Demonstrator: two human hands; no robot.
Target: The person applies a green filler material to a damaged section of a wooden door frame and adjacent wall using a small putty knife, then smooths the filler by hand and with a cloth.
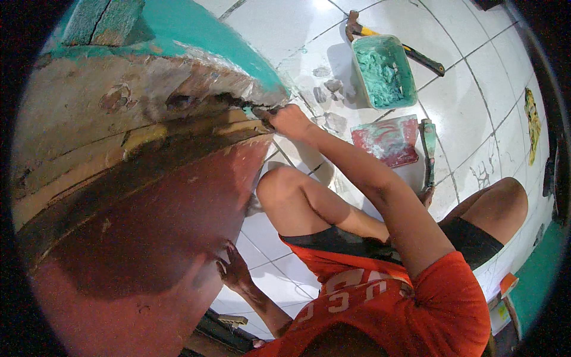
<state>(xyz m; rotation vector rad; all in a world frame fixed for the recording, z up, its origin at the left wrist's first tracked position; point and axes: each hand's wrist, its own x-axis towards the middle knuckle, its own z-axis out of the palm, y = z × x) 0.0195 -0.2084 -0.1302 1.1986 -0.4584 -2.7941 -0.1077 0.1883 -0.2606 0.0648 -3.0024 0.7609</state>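
Right of the right grip, its hold impossible to tell, a tub partly hides a hammer; beside the spread left grip slopes a red panel.

Hull-like structure fills left side; block on its far left part. Right grip at structure's right end. Left grip nearer, by right edge of lower panel. Right of structure, on tiled floor: tub, paste inside; hammer just behind; lumps left. Nearer than tub: flat plate, handled tool to its right. Crumpled wrapper far right.
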